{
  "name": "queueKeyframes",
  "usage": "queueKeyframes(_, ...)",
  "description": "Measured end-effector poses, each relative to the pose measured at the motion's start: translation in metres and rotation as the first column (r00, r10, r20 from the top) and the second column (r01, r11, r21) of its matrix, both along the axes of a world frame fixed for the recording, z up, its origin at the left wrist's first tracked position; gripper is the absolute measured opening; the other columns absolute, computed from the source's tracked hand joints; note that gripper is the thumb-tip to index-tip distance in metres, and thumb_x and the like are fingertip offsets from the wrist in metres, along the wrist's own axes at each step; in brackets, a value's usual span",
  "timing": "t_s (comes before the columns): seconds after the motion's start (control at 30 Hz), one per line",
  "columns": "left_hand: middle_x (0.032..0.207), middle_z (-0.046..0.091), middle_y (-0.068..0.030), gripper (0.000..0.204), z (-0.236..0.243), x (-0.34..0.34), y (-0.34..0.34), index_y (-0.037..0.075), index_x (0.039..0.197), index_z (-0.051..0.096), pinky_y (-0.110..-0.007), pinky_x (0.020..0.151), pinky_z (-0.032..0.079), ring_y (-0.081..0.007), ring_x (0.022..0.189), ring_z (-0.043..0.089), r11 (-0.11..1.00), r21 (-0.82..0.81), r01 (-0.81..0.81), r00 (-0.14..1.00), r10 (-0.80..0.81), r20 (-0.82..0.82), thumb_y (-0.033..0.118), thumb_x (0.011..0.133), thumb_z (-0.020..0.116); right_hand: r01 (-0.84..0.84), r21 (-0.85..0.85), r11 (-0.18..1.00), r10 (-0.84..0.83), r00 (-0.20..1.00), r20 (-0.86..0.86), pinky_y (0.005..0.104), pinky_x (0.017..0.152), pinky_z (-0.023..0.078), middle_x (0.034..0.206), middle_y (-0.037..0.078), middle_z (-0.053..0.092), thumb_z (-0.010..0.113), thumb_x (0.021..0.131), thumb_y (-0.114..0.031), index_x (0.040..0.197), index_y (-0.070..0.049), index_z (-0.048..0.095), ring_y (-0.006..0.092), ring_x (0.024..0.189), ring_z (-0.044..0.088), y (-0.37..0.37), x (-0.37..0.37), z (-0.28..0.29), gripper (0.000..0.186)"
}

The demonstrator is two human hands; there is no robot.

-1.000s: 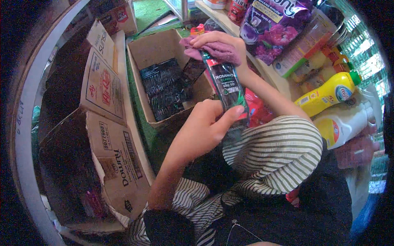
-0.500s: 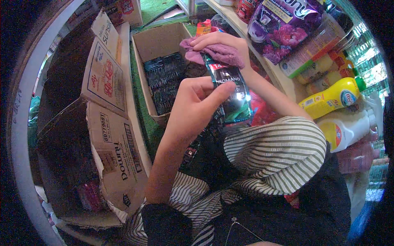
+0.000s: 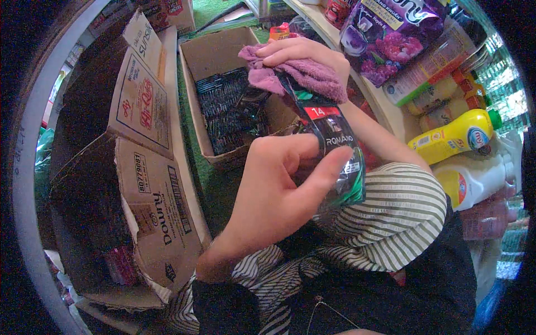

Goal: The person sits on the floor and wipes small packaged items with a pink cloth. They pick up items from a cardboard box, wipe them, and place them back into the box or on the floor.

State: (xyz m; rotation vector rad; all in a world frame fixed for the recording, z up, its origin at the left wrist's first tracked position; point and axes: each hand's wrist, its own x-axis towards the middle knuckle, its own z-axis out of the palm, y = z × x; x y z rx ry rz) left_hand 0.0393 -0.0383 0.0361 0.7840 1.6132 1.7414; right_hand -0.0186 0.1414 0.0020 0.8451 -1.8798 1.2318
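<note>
My left hand point(image 3: 279, 190) grips a dark plastic strip of sachets point(image 3: 346, 178), with a red band and green lower edge, between thumb and fingers. My right hand point(image 3: 312, 53) is wrapped over a folded pink cloth point(image 3: 312, 81) at the strip's upper end, pressing it there; the fingertips lie on the cloth. Just beyond both hands, an open cardboard box point(image 3: 215, 51) on green matting holds stacked dark sachets point(image 3: 218, 111). My knee in striped trousers point(image 3: 391, 212) is beneath the strip.
A torn cardboard carton point(image 3: 142, 100) stands on the left. Along the right, a wooden shelf point(image 3: 385, 111) carries a purple pouch point(image 3: 391, 39), a yellow bottle point(image 3: 446, 134), a white bottle point(image 3: 469, 178) and several other containers. Green matting point(image 3: 195, 173) shows between carton and box.
In the last half second my left hand has moved down with the strip, whose label sits lower and further right. The pink cloth in my right hand has shifted slightly right.
</note>
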Motion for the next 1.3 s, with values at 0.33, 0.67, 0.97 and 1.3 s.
queueKeyframes(0.33,0.081,0.063,-0.0022,0.018,0.014,0.008,-0.005,-0.003,0.093,0.062,-0.021,0.065,0.045,-0.0056,0.073,0.056,0.999,0.014,0.042,0.998,-0.043,0.045,0.012,0.086,0.056,-0.298,0.002,0.955,0.298,0.955,0.010,0.0353,0.088,0.045,0.103,0.018,0.060,0.053,0.086,-0.013,0.100,0.006,0.058,0.0280,0.101,0.058,0.011,-0.005,0.019,0.024)
queueKeyframes(0.67,0.085,0.064,-0.0079,0.016,-0.015,-0.015,0.014,-0.002,0.094,0.062,-0.024,0.071,0.047,-0.0113,0.078,0.060,0.791,0.506,-0.345,0.672,0.584,-0.456,0.000,0.078,0.062,0.152,0.038,0.988,-0.154,0.899,0.410,0.0362,0.089,0.042,0.105,0.014,0.059,0.061,0.079,-0.025,0.103,-0.001,0.058,0.0254,0.102,0.055,0.058,0.023,0.028,0.034)
queueKeyframes(0.97,0.079,0.061,-0.0090,0.015,-0.028,-0.042,0.015,-0.001,0.088,0.062,-0.026,0.066,0.044,-0.0154,0.071,0.056,0.732,0.479,-0.484,0.636,0.671,-0.383,0.004,0.074,0.064,0.269,0.171,0.948,-0.315,0.869,0.380,0.0342,0.086,0.044,0.100,0.014,0.058,0.062,0.078,-0.023,0.100,0.000,0.055,0.0220,0.093,0.056,0.047,0.001,0.008,0.033)
queueKeyframes(1.3,0.068,0.059,-0.0048,0.008,-0.046,-0.049,0.017,-0.002,0.079,0.063,-0.023,0.059,0.042,-0.0094,0.062,0.052,0.683,0.562,-0.466,0.661,0.691,-0.293,0.000,0.071,0.066,-0.354,-0.280,0.892,0.434,0.844,0.314,0.0321,0.085,0.045,0.102,0.010,0.055,0.064,0.078,-0.019,0.101,-0.005,0.052,0.0191,0.096,0.054,0.016,-0.005,0.017,0.029)
